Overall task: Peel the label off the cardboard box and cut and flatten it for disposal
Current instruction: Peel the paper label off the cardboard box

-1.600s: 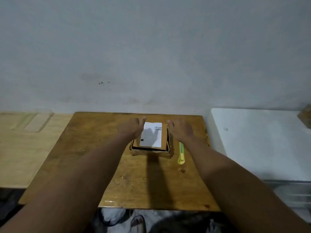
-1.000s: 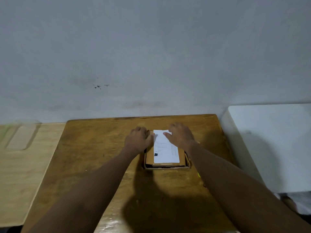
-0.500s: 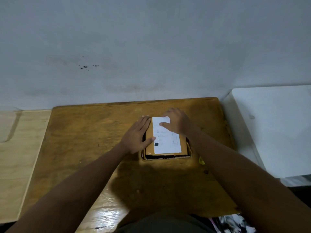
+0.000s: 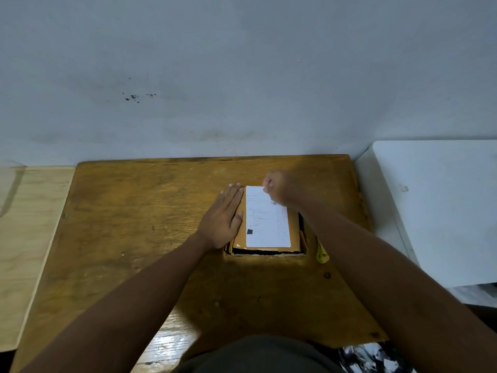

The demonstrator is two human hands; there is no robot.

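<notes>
1. Head view, my hands: half a second ago my right hand [image 4: 279, 188] lay with loose fingers over the far end of the shipping label [image 4: 267, 218]. Now it has curled up, thumb and forefinger pressed together at the label's far right corner. Whether paper is actually caught between them I cannot tell.
2. My left hand [image 4: 224, 219] has stayed flat, fingers together, pressing down on the left edge of the cardboard box [image 4: 266, 232] to steady it.
3. The box sits mid-way across the wooden table [image 4: 129, 216], label face up and lying flat, no corner visibly lifted.
4. A yellow cutter [image 4: 322, 253] lies just beside the box on its right, partly hidden by my forearm, untouched.
5. My reading: I've gone from positioning to starting the peel; cutting and flattening all remain.
</notes>
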